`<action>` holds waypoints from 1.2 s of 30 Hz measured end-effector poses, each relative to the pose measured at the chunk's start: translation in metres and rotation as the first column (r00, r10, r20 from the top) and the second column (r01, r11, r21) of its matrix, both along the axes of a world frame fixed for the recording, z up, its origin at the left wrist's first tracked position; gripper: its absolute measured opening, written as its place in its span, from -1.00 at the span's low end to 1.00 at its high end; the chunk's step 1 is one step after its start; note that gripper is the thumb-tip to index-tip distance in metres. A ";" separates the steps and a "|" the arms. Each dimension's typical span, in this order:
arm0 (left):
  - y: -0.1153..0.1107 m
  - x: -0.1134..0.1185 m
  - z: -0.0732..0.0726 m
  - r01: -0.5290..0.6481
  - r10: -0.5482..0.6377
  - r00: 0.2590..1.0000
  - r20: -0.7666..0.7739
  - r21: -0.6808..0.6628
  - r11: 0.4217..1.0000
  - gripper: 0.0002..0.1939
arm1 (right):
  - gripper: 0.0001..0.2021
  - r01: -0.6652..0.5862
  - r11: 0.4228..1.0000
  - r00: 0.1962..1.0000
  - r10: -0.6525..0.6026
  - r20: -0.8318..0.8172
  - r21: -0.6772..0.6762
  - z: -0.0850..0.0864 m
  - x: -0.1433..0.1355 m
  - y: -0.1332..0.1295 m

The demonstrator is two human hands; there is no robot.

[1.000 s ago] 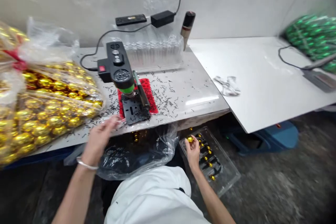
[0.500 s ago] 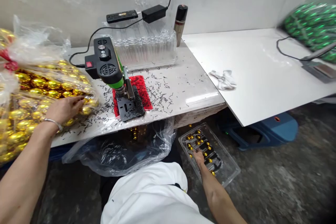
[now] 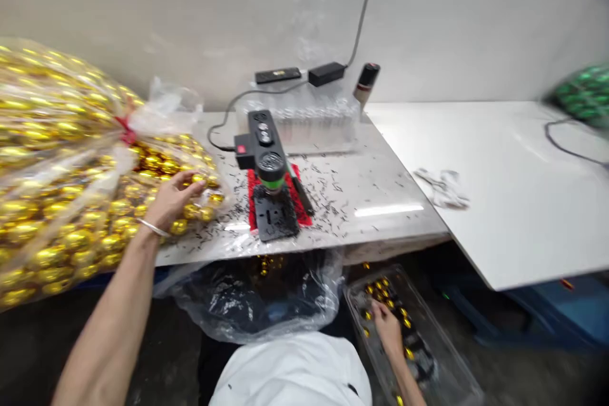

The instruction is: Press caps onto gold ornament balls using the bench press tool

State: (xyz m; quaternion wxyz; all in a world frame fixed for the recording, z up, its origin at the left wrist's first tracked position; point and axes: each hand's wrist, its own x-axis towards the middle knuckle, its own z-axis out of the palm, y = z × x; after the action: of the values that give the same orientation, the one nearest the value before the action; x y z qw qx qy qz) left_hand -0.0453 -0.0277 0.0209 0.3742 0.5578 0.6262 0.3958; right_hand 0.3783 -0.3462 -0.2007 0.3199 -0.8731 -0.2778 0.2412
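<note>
Left hand (image 3: pixel 170 202) has moved to glossy balls (image 3: pixel 113 242) in crinkled plastic (image 3: pixel 107 181) — its grip, like the right hand's (image 3: pixel 388 328), unclear.

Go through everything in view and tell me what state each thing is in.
Left hand: at the front gold bag; grip unclear.
Right hand: in the clear tray; grip unclear.
Front gold bag: filled.
Rear gold bag: filled, cinched with a red tie.
Clear tray: open, holding scattered gold balls.
Clear bag: open-mouthed, below the table edge.
Black machine: standing, corded; power unclear.
White cloth: crumpled.
Green bundle: blurred, partly cut off.
</note>
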 end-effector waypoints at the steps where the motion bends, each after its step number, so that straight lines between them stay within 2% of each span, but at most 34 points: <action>1: -0.009 0.003 0.002 -0.048 0.048 0.976 0.213 -0.006 0.999 -0.59 | -0.42 -0.023 0.999 0.999 0.024 -0.022 0.042 0.014 -0.001 0.013; 3: -0.027 0.011 0.005 -0.025 0.043 0.859 0.510 -0.042 0.999 -0.52 | -0.40 -0.074 0.970 0.995 0.087 -0.048 0.232 0.046 -0.007 0.042; 5: -0.044 0.023 0.003 0.071 0.007 0.751 0.660 -0.091 0.993 -0.47 | -0.47 -0.197 0.909 0.974 0.225 -0.036 0.367 0.083 -0.024 0.072; 8: -0.068 0.046 -0.005 0.195 0.010 0.634 0.773 -0.173 0.965 -0.48 | -0.65 -0.376 0.757 0.891 0.453 -0.014 0.534 0.139 -0.068 0.112; 10: -0.082 0.063 -0.013 0.258 0.019 0.578 0.816 -0.205 0.944 -0.50 | -0.72 -0.457 0.645 0.806 0.592 -0.022 0.613 0.167 -0.104 0.135; 11: -0.087 0.071 -0.016 0.282 0.016 0.558 0.829 -0.208 0.937 -0.52 | -0.72 -0.473 0.608 0.766 0.641 -0.042 0.637 0.177 -0.120 0.146; 13: -0.096 0.084 -0.023 0.315 -0.006 0.544 0.839 -0.197 0.928 -0.53 | -0.68 -0.465 0.610 0.729 0.675 -0.113 0.642 0.190 -0.148 0.164; 17: -0.105 0.097 -0.030 0.322 -0.099 0.597 0.796 -0.124 0.938 -0.55 | -0.66 -0.500 0.612 0.720 0.687 -0.098 0.613 0.198 -0.174 0.186; 21: -0.108 0.096 -0.028 0.317 -0.209 0.737 0.642 -0.055 0.947 -0.59 | -0.66 -0.522 0.610 0.718 0.692 -0.080 0.596 0.196 -0.176 0.189; 24: -0.110 0.096 -0.025 0.322 -0.267 0.799 0.538 -0.008 0.947 -0.63 | -0.70 -0.465 0.642 0.710 0.682 -0.177 0.609 0.191 -0.177 0.187; 26: -0.112 0.098 -0.026 0.315 -0.251 0.789 0.561 -0.018 0.949 -0.58 | -0.72 -0.369 0.685 0.706 0.646 -0.290 0.628 0.188 -0.181 0.185; 29: -0.116 0.105 -0.033 0.264 -0.144 0.724 0.674 -0.078 0.961 -0.46 | -0.71 -0.203 0.751 0.703 0.559 -0.440 0.629 0.183 -0.188 0.181; 31: -0.120 0.110 -0.040 0.220 -0.071 0.684 0.726 -0.113 0.969 -0.43 | -0.70 -0.139 0.772 0.700 0.519 -0.491 0.620 0.180 -0.192 0.179; 33: -0.122 0.115 -0.045 0.182 0.004 0.646 0.763 -0.159 0.970 -0.44 | -0.69 -0.130 0.781 0.692 0.513 -0.508 0.611 0.176 -0.194 0.178; 36: -0.118 0.119 -0.049 0.138 0.121 0.556 0.822 -0.235 0.962 -0.52 | -0.70 -0.192 0.771 0.684 0.549 -0.480 0.607 0.171 -0.190 0.177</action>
State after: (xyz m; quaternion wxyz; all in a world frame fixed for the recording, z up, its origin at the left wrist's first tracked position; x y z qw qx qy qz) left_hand 0.0737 -0.1455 -0.0280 0.6996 0.2510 0.4212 0.5197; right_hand 0.1885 -0.1692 -0.0294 0.5548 -0.5427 -0.3844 0.4999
